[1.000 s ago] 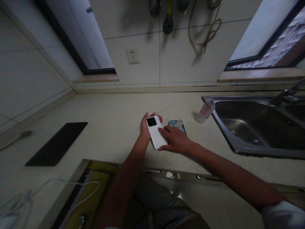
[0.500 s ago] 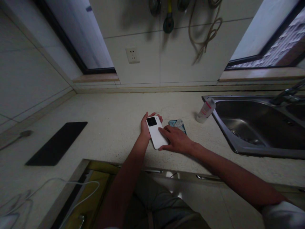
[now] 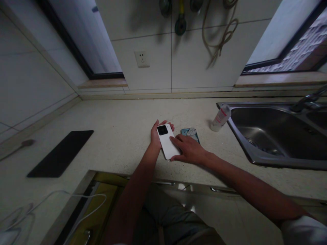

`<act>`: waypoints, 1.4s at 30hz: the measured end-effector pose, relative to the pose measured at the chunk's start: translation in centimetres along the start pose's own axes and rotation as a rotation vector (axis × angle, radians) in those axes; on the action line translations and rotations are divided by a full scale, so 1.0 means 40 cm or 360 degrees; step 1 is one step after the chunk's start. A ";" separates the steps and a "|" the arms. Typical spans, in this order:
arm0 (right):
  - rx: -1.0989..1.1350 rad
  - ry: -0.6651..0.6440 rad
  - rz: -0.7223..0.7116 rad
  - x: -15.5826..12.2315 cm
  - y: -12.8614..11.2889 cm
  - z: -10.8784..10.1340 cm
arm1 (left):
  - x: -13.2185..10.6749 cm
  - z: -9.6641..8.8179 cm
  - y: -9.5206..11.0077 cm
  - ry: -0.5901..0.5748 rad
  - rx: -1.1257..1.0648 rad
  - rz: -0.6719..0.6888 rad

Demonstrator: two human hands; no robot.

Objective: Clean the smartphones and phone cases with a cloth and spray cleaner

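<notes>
At frame centre, a white phone (image 3: 166,145), slanted lengthwise from upper left to lower right, is cradled in the left hand (image 3: 154,136) and touched rightward by the right hand (image 3: 191,149), whose grip cannot be judged.

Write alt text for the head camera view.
A person's left hand cradles a white rectangular phone, black camera block facing up, while the right hand touches its back above a pale speckled countertop. A flat blue rectangular object lies partly hidden by the right hand; farther right, a translucent plastic container with red markings stands beside a steel sink.
</notes>
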State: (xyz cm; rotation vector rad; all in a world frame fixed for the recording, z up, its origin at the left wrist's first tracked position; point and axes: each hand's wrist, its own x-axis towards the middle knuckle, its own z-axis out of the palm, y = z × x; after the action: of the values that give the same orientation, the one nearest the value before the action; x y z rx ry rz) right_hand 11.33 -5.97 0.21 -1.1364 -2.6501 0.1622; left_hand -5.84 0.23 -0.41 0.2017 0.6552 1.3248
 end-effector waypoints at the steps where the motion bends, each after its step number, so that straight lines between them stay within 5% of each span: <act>1: -0.0001 -0.0003 0.0000 0.000 0.000 0.000 | 0.000 0.000 0.000 -0.0002 0.0003 -0.0002; 42: 0.0027 -0.0014 -0.0023 0.000 -0.002 -0.006 | -0.008 0.007 0.002 0.0022 0.0007 -0.0006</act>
State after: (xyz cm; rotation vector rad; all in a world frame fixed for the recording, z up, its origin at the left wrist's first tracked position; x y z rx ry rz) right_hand 11.34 -6.04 0.45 -1.1136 -2.6586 0.1868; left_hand -5.80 0.03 -0.04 0.1949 0.6696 1.3225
